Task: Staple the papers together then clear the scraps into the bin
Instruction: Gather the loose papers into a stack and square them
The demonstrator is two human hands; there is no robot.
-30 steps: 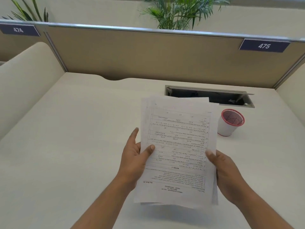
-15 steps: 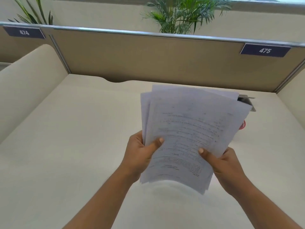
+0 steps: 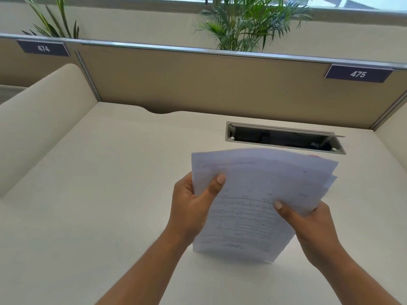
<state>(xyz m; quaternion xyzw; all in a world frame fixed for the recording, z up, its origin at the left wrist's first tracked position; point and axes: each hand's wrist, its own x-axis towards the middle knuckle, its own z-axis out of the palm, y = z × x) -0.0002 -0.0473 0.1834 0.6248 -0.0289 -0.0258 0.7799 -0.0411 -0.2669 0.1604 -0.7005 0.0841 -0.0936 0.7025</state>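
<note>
A stack of several printed white papers (image 3: 253, 194) is held up over the desk (image 3: 110, 183), its sheets fanned out unevenly at the right edge. My left hand (image 3: 191, 203) grips the stack's left edge, thumb on top. My right hand (image 3: 308, 225) holds the lower right side, thumb pressed on the top sheet. A sliver of the red rim of the small bin (image 3: 313, 156) peeks out behind the papers' top right corner; the rest of it is hidden. No stapler shows.
An open cable hatch (image 3: 284, 137) is sunk in the desk behind the papers. Tan partition walls (image 3: 198, 84) close off the back and both sides, with tags 474 and 475. Potted palms (image 3: 246, 23) stand beyond the partition.
The papers have tilted up from flat and turned, their right edge fanning out, and now hide the red-rimmed bin. Both hands have kept their grip; the view has lifted.
</note>
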